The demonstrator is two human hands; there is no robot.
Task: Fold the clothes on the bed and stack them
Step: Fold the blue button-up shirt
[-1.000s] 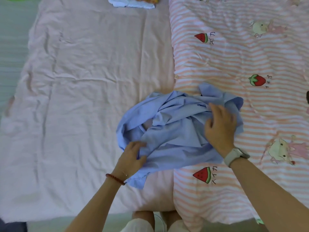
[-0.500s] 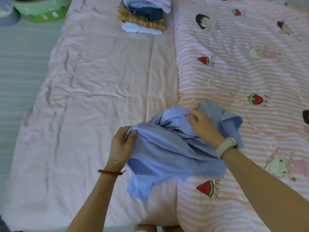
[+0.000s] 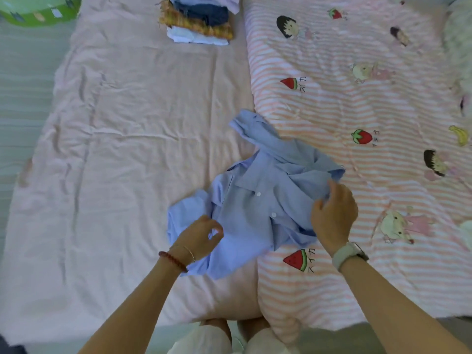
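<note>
A crumpled blue shirt [image 3: 260, 200] is being worked between the hands on the bed [image 3: 127, 149], not yet folded. Its near hem is being pinched by the left hand [image 3: 198, 238], its far shoulder gripped by the right hand [image 3: 332, 217]. Well beyond both hands, a stack of folded clothes [image 3: 199, 21] is waiting. The contents of a green container [image 3: 38, 11], far beyond the left hand, are not being shown.

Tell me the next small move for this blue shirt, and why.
Probably pull the two hands apart to spread the blue shirt flat, button side up. It lies bunched across the seam of the pink sheet and striped quilt, the left hand pinching one edge, the right hand the other.
</note>
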